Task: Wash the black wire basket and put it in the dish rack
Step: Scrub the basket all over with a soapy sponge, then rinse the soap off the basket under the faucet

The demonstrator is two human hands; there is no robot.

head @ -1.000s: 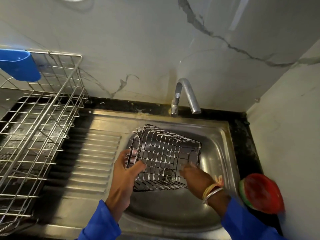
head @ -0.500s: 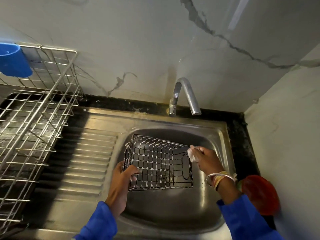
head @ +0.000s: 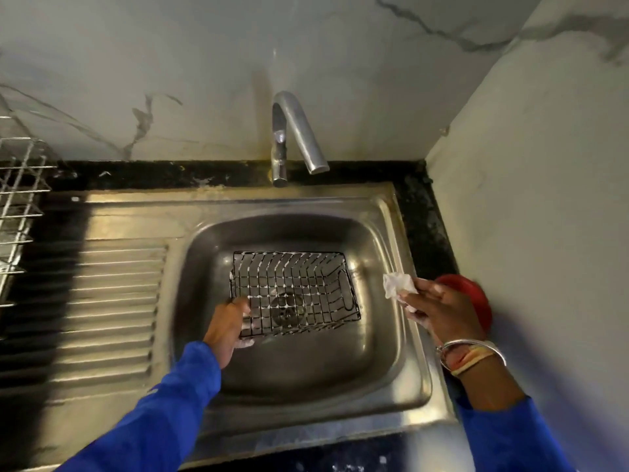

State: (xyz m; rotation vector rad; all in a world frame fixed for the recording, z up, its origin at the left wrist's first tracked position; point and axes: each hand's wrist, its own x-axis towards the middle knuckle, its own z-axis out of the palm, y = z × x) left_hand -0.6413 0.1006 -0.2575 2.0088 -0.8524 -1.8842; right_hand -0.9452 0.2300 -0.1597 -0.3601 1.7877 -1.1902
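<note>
**Basket of black wire (head: 294,294) in sink (head: 417,369)**

Sits open side up over drain (head: 286,310). Gripped at near-left corner by left hand (head: 226,327). Above right rim of sink, pinched in right hand (head: 439,311): white soapy cloth (head: 396,284). Left of sink, dish rack (head: 17,216).

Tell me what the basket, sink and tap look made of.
Black wire basket: thin metal wire, apparently dark-coated; open grid with white suds clinging to it.
Sink: probably stainless steel with a brushed finish; grey sheen and pressed drainboard ribs.
Tap: metal with a satin, chrome-like finish; soft highlights along the spout.
</note>
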